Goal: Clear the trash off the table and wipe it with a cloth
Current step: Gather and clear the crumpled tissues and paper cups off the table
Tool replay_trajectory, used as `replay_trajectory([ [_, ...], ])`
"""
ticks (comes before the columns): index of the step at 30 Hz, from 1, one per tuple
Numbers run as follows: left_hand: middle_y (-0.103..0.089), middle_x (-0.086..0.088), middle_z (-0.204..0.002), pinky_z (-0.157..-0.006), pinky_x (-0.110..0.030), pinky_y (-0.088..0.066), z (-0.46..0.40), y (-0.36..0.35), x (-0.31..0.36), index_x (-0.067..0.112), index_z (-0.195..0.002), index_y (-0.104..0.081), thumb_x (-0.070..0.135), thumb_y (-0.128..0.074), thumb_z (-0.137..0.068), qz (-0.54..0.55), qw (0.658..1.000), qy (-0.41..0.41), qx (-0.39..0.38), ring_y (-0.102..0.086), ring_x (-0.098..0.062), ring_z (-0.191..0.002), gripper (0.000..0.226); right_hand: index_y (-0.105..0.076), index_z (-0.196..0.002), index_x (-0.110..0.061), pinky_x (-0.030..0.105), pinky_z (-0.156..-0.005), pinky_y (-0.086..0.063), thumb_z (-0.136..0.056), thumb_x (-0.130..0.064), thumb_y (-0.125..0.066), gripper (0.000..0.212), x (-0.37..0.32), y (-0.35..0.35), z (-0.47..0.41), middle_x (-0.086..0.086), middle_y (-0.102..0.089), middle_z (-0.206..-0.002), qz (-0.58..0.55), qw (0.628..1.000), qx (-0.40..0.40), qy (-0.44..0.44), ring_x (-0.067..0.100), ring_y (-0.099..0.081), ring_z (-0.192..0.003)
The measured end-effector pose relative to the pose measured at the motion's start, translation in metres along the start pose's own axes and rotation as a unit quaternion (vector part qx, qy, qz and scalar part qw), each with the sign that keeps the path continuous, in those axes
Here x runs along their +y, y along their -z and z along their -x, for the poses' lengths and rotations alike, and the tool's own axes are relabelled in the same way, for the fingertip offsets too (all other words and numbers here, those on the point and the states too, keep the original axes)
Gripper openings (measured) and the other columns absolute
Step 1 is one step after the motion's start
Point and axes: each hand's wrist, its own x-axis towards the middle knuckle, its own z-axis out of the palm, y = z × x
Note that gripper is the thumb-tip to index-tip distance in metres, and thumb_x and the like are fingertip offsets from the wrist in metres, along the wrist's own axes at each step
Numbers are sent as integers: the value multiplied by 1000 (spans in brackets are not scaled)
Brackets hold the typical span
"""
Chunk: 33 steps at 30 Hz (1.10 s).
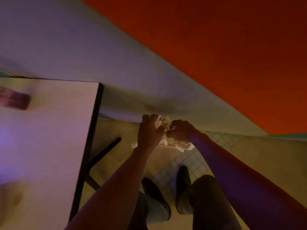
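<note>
Left hand [149,131] and right hand [180,132] are gripping crumpled white paper [166,128] just beside the counter [49,130].

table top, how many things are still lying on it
2, both blurred: a dark reddish object near the far left edge of the pale table top, and a tan smudge-like shape at the near left. More may lie outside the frame.

Table top [49,130] was pale, tinted pink-violet, with a black edge. Crumpled paper [166,128] was white to cream. A blurred object [15,100] on the table was maroon. Floor tiles [187,161] showed a pale grid. Shoes [154,195] were dark. Upper wall [216,39] was orange-red.
</note>
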Motion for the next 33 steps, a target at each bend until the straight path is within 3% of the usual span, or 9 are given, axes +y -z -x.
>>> replay_trajectory([
  [3,-49,-3,-117,-77,-41,-54,-19,-46,-34,25,-113,-61,33,-73,-85,6,999,-28,-13,-60,-31,-99,31,-58,-81,-28,28,-58,-44,-76,-44,-70,20,25,-20,-45,-3,-62,-81,11,1000,-20,-6,18,-63,-77],
  [7,-49,-3,-122,-86,-45,-53,-49,-108,-76,23,-118,-61,41,-70,-86,26,999,-36,-10,-58,-30,-105,37,-69,-109,-18,33,-75,-54,-80,-44,-69,39,66,-59,-119,6,-70,-104,29,999,-35,-13,19,-66,-88],
  [14,-53,-21,-139,-110,-50,-36,-89,-198,-150,8,-131,-62,33,-67,-94,-21,997,-57,-40,-48,-39,-131,45,-56,-131,-11,32,-76,-43,-88,-38,-69,52,122,-128,-223,14,-65,-120,15,999,10,-29,27,-62,-93],
  [18,-38,-14,-151,-112,-47,-36,-97,-238,-188,9,-150,-44,28,-36,-108,-52,990,-82,-104,-37,-35,-140,47,-59,-124,-4,32,-77,-41,-97,-32,-59,38,153,-169,-261,20,-64,-116,-26,996,81,1,34,-62,-103],
  [20,-39,-13,-145,-105,-53,-45,-103,-255,-209,12,-147,-50,28,-30,-108,-81,986,-87,-117,-45,-36,-133,46,-63,-112,-5,33,-72,-44,-97,-32,-59,32,164,-186,-270,20,-66,-107,-49,993,108,-1,33,-65,-96],
  [22,-41,-12,-148,-115,-50,-34,-111,-271,-220,27,-137,-54,50,-39,-102,-141,972,-77,-169,-42,-32,-138,45,-62,-109,-11,29,-61,-47,-96,-33,-61,26,171,-201,-276,14,-66,-99,-92,990,107,-29,26,-66,-79],
  [25,-33,-6,-155,-122,-52,-20,-126,-287,-232,39,-126,-52,62,-39,-98,-93,965,-74,-234,-28,-29,-147,38,-56,-129,-14,17,-71,-47,-95,-30,-62,38,184,-217,-292,8,-61,-116,-134,986,82,-54,22,-63,-94],
  [29,-38,-10,-153,-121,-52,-19,-143,-304,-243,32,-117,-56,46,-39,-102,-153,953,-77,-250,-30,-33,-145,27,-46,-140,-18,31,-74,-52,-89,-46,-66,62,193,-225,-314,11,-58,-121,-141,984,69,-81,29,-61,-111],
  [33,-30,-13,-159,-122,-48,-21,-139,-298,-230,19,-151,-37,36,-50,-102,-155,954,-8,-255,-27,-35,-148,53,-43,-136,-34,45,-92,-53,-75,-76,-55,75,199,-223,-315,8,-52,-134,-89,991,71,-73,26,-59,-109],
])
